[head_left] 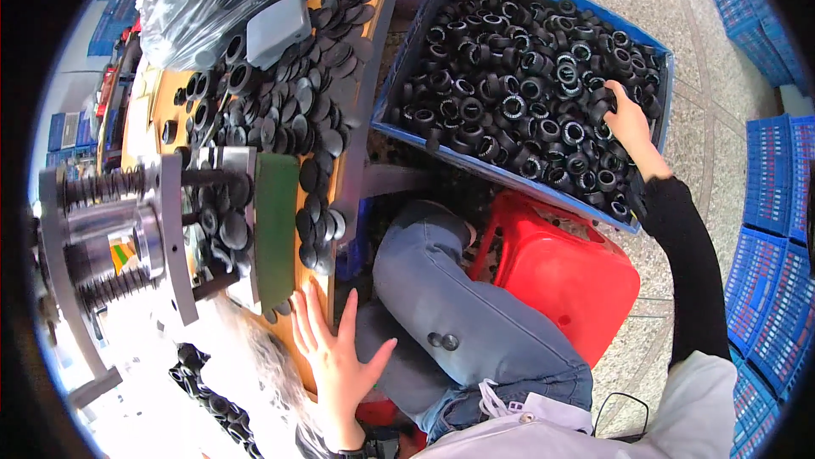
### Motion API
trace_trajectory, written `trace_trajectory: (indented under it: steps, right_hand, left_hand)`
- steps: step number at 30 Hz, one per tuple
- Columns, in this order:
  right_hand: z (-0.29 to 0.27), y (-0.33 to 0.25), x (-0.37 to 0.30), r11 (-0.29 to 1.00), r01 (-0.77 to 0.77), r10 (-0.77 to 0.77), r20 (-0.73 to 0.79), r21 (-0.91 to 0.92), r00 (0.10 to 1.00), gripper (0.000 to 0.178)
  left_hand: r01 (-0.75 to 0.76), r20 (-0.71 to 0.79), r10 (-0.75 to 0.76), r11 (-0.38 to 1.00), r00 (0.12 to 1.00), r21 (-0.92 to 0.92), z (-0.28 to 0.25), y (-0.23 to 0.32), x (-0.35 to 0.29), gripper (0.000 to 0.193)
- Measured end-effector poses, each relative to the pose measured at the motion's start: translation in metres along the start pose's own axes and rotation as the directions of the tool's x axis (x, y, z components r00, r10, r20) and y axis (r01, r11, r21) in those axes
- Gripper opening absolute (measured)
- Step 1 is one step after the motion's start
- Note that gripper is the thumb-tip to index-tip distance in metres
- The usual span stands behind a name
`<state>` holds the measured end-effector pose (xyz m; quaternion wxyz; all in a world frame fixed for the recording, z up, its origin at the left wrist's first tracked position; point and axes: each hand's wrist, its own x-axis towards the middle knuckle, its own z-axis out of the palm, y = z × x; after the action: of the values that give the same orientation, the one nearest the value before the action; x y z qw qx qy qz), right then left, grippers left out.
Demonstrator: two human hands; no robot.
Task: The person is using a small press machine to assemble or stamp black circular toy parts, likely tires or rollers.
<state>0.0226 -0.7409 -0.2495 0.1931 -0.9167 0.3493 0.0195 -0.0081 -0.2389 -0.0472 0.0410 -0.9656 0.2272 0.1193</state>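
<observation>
My right hand (630,122) reaches into a large blue bin (501,172) heaped with black ring-shaped parts (535,111). Its thumb and fingers curl round one black ring (601,102) near the bin's right side, partly hidden by the heap. Low in the middle, my left hand (335,361) is held with fingers spread and nothing in it, by the edge of the wooden table (303,366). Just beyond its fingertips stand a green block (277,230) and loose black discs (318,238). Left of these is a metal press-like fixture (153,238) with springs and rods.
Many black discs (293,115) cover the table, with a grey plastic container (278,30) and clear plastic bag (204,9) behind. A red stool (569,281) stands below the bin. Two small black pieces (443,341) lie on my thigh. Stacked blue trays (768,289) line the right.
</observation>
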Motion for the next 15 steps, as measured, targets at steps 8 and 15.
trace_trajectory:
  steps: [8, 15]
  right_hand:
    - [0.044, 0.004, 0.016, 0.977, -0.073, 0.016, -0.273, -0.202, 0.962, 0.025]
    - [0.028, 0.017, 0.041, 0.976, 0.203, -0.214, -0.209, -0.073, 0.954, 0.013]
  left_hand:
    - [-0.063, -0.091, 0.058, 0.997, 0.994, -0.046, 0.002, -0.008, -0.003, 0.07]
    - [-0.047, -0.124, 0.041, 0.998, 0.991, -0.049, 0.004, -0.006, -0.005, 0.069]
